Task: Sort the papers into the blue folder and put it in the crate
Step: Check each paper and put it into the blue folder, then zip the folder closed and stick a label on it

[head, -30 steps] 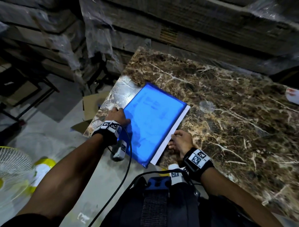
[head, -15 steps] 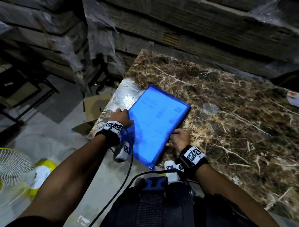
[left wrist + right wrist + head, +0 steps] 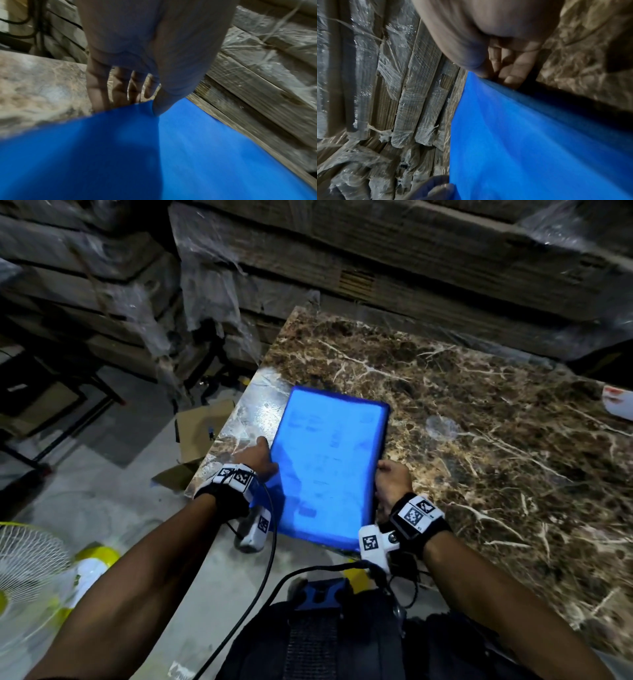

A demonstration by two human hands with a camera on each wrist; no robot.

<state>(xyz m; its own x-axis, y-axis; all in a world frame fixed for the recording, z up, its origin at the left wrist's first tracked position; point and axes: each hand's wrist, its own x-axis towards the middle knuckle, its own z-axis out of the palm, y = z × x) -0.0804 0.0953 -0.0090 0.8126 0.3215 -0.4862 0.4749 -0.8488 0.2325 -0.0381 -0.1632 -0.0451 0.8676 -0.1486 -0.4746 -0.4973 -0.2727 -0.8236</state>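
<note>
Spreading across the right of the head view is a brown marble tabletop (image 3: pixel 462 440) with pale veins, its near-left corner glaring under the light. Behind it rise stacked cardboard cartons (image 3: pixel 394 268) wrapped in clear film. On the grey floor to the left lie a flattened cardboard piece (image 3: pixel 197 429), a white fan (image 3: pixel 27 570) with a yellow base, and a dark metal frame (image 3: pixel 61 412). A white object (image 3: pixel 618 405) with red marks sits at the table's far right edge.

The blue folder (image 3: pixel 329 470) is at the table's near-left corner, held by both long edges, printed sheets showing faintly through its cover. The left hand (image 3: pixel 255 458) grips its left edge, the right hand (image 3: pixel 392 484) its right edge.

The wrist views show what the head camera hides. In the left wrist view the left thumb (image 3: pixel 161 106) lies on top of the cover while the fingers (image 3: pixel 97 92), slightly spread, reach down under the edge, with the marble behind them. In the right wrist view the right hand's fingers (image 3: pixel 513 67), pressed close together, curl beneath the folder's edge and the thumb presses from above; a dark gap shows between that edge and the marble. Both wrist pictures are blurred.
</note>
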